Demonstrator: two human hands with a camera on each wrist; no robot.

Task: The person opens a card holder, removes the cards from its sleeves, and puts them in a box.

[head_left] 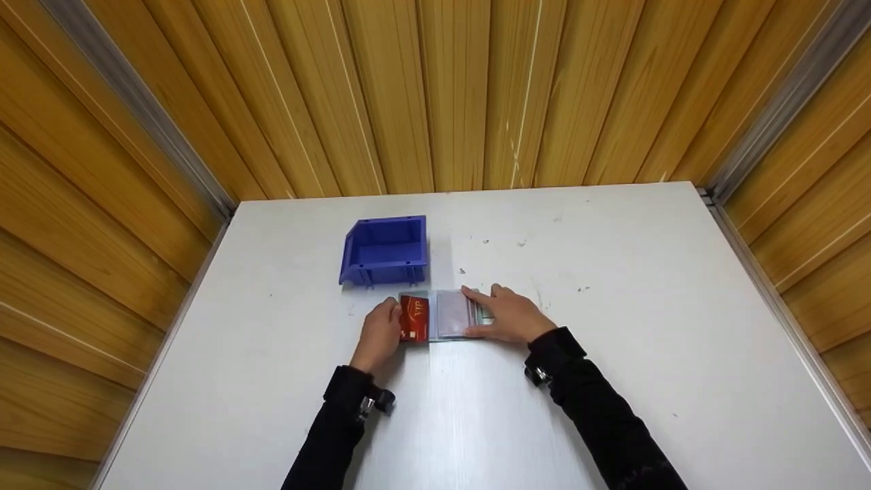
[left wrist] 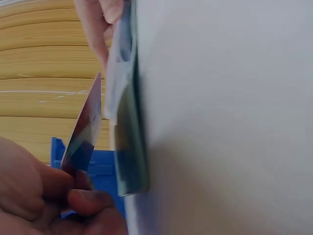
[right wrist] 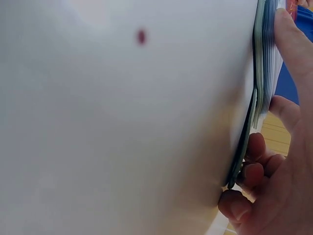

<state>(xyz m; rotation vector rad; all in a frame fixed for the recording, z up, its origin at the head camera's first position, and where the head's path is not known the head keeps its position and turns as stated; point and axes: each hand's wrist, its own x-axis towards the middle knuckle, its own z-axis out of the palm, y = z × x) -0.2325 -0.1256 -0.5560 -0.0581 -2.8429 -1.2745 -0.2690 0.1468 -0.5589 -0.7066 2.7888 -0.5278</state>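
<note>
A red card marked VIP [head_left: 414, 318] is pinched between thumb and fingers of my left hand [head_left: 378, 336]. In the left wrist view the card [left wrist: 84, 132] stands tilted, apart from the cover beside it. A card holder [head_left: 452, 314] with clear plastic pages lies spread open on the table, its left part beneath the card. My right hand [head_left: 510, 317] holds the holder at its right side, the fingers spread across the pages. Seen from the right wrist, the stacked pages [right wrist: 266, 58] lie under one digit, and other fingertips curl at the cover's edge.
A blue plastic bin [head_left: 384, 274] stands on the white table [head_left: 612, 286] just behind the card holder. Wood-patterned walls [head_left: 449, 95] rise at the back and on both sides.
</note>
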